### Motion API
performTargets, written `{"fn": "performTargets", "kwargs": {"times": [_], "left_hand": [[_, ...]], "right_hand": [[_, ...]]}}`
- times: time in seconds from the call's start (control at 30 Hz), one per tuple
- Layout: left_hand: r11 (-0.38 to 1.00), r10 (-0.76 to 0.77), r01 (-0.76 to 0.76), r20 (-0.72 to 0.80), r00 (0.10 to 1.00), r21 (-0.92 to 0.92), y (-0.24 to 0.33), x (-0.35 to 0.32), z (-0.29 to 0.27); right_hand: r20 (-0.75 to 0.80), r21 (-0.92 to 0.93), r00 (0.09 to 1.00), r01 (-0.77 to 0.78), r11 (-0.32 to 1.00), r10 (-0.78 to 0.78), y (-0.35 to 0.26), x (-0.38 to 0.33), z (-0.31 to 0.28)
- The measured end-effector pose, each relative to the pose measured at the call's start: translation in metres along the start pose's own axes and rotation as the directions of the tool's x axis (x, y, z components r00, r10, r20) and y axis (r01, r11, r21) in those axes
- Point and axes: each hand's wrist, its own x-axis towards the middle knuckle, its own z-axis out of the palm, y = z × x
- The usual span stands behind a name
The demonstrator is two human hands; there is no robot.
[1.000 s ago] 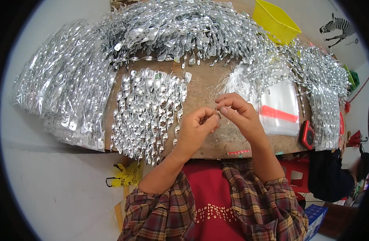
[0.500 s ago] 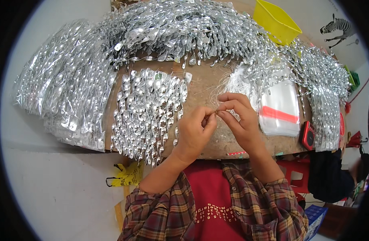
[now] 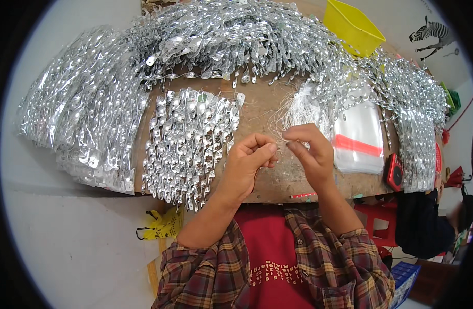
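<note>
Over brown board (image 3: 262, 110), left hand (image 3: 247, 167) and right hand (image 3: 311, 154) pinch thin white thread (image 3: 285, 138), grips closed.

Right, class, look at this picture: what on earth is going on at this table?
A person in a plaid shirt sits at a brown table, both hands raised close together over it. The left hand and right hand pinch something very fine between the fingertips, seemingly thin white thread from the bundle of threads just beyond. Rows of shiny silver twisted pieces lie left of the hands, with bagged heaps further out and clear bags to the right.
</note>
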Motion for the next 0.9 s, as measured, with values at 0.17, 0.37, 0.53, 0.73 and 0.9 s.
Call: {"fn": "performTargets", "kwargs": {"times": [0.17, 0.37, 0.53, 0.73, 0.9], "left_hand": [[1.000, 0.010, -0.010, 0.021, 1.000, 0.000, 0.001, -0.003, 0.004], [0.999, 0.053, -0.052, -0.010, 0.999, 0.011, -0.002, -0.001, 0.004], [0.998, 0.054, -0.053, -0.012, 0.998, 0.041, -0.006, 0.001, 0.002], [0.949, 0.129, -0.108, -0.050, 0.990, 0.295, -0.007, -0.001, 0.006], [0.874, 0.198, -0.168, -0.018, 0.980, 0.456, -0.008, -0.006, 0.006]], "right_hand": [[0.059, 0.074, 0.970, -0.240, 0.968, 0.236, -0.001, -0.005, 0.001], [0.002, -0.055, 1.000, -0.030, 0.998, 0.030, -0.002, -0.006, 0.001], [0.026, -0.160, 0.999, 0.044, 0.986, -0.040, -0.005, -0.002, -0.002], [0.035, -0.341, 0.977, 0.209, 0.916, -0.210, -0.005, 0.000, -0.001], [0.016, -0.351, 0.972, 0.224, 0.909, -0.233, -0.004, 0.001, -0.002]]}}
